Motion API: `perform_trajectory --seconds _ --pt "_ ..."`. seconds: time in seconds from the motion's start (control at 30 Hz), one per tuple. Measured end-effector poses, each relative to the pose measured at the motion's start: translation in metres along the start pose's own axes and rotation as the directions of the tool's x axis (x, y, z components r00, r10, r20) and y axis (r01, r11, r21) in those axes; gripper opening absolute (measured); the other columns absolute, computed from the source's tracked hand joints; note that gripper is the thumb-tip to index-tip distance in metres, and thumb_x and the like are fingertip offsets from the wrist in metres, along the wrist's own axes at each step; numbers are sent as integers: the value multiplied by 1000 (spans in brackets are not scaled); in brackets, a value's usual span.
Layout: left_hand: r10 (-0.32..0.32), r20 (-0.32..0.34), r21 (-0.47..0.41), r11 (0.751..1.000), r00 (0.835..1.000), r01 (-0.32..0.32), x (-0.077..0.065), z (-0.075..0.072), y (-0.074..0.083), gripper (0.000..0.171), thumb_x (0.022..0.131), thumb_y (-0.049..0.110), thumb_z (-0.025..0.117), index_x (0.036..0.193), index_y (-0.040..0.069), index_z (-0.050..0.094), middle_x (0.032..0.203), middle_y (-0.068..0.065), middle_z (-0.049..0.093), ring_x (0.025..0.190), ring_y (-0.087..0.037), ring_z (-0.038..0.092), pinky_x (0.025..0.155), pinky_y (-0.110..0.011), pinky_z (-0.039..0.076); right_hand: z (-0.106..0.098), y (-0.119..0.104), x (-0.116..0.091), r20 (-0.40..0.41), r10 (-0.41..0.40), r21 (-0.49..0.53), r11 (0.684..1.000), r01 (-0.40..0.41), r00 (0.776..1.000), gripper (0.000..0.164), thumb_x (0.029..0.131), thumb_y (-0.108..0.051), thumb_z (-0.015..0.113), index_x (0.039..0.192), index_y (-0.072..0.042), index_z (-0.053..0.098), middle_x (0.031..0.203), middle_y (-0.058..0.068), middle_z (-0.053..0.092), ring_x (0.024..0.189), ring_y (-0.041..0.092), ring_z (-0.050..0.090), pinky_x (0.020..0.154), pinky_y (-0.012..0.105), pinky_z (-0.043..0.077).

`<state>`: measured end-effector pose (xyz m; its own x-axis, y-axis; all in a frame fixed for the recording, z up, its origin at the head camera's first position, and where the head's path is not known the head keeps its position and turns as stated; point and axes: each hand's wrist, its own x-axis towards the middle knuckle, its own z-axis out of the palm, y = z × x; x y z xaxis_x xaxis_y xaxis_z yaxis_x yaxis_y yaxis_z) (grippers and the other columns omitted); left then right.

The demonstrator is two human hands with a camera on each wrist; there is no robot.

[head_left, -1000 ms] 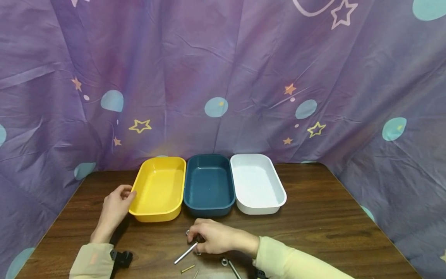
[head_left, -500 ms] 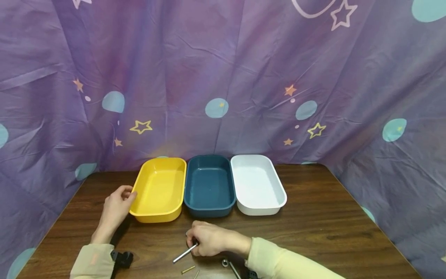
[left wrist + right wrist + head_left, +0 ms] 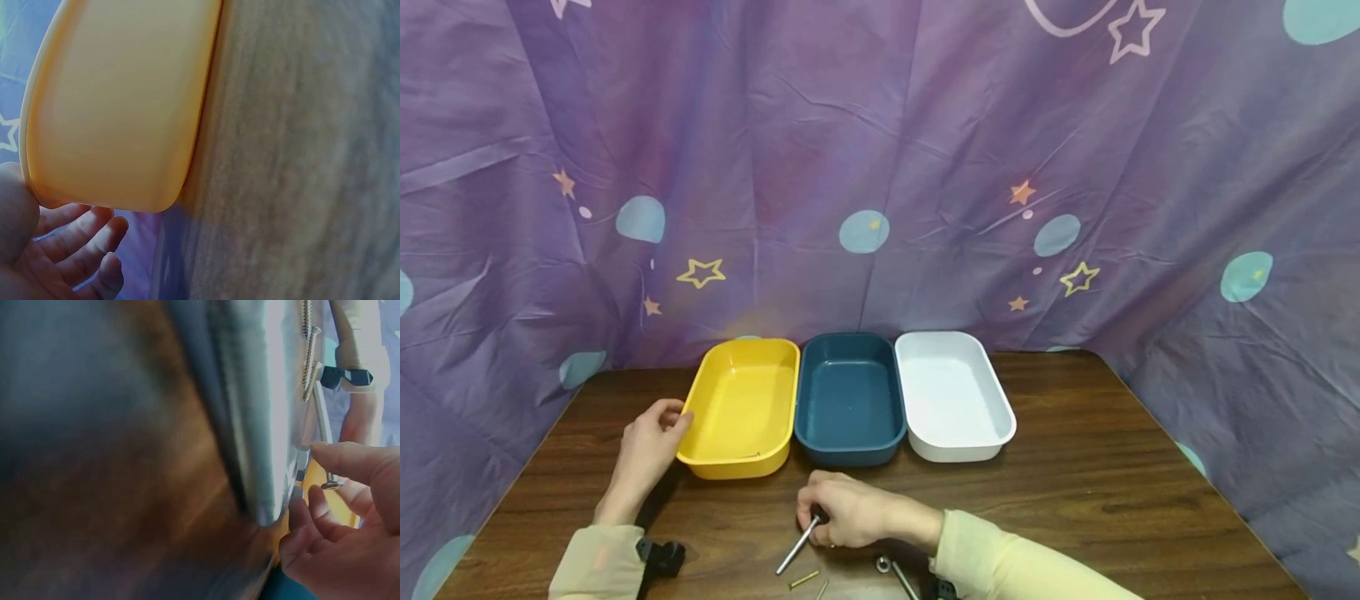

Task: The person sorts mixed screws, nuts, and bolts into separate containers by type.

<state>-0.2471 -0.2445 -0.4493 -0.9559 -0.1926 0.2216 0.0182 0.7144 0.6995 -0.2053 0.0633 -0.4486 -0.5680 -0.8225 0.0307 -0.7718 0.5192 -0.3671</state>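
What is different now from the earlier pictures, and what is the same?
The right hand has shifted slightly left, and the bolt at its fingers slants more steeply. A dark thing, too small to identify, now shows inside the yellow tray, by its near rim. No grasp or release is clear. The left hand stays on the yellow tray; blue tray and white tray have not moved.

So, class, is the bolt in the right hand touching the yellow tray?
Apart. The head view shows it: wood tabletop lies between the bolt, held in the right hand, and the yellow tray.
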Motion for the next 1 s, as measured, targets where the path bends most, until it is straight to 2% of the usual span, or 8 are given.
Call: perform_trajectory --seconds 0.33,0.63,0.87,1.0 --pt "3 -3 3 1000 1000 -3 0 0 0 34 97 22 58 119 -4 59 100 -23 66 87 -33 61 69 -37 47 -3 1 4 -79 -108 23 994 110 991 23 73 -10 78 78 -23 60 82 -12 48 74 -3 43 67 8 35" --pt "5 -6 3 1000 1000 -5 1 1 0 34 97 22 58 118 -4 59 100 -22 66 87 -32 61 70 -38 46 -4 0 10 -113 -150 36 987 155 982 23 73 -8 78 78 -21 60 86 -13 49 77 -4 45 67 8 37" --pt "-7 4 2 1000 1000 7 1 1 0 34 97 22 58 119 -4 59 100 -22 66 87 -32 61 68 -36 46 -10 -4 18 -166 -172 51 982 183 971 23 73 -8 78 79 -20 60 88 -11 50 80 3 50 69 8 36" --pt "-12 8 0 1000 1000 12 1 0 -1 35 97 23 58 119 -4 59 100 -22 65 86 -32 61 68 -36 46 -14 -8 24 -195 -190 42 979 202 962 21 75 -10 78 80 -20 60 87 -11 50 79 1 48 68 9 36"
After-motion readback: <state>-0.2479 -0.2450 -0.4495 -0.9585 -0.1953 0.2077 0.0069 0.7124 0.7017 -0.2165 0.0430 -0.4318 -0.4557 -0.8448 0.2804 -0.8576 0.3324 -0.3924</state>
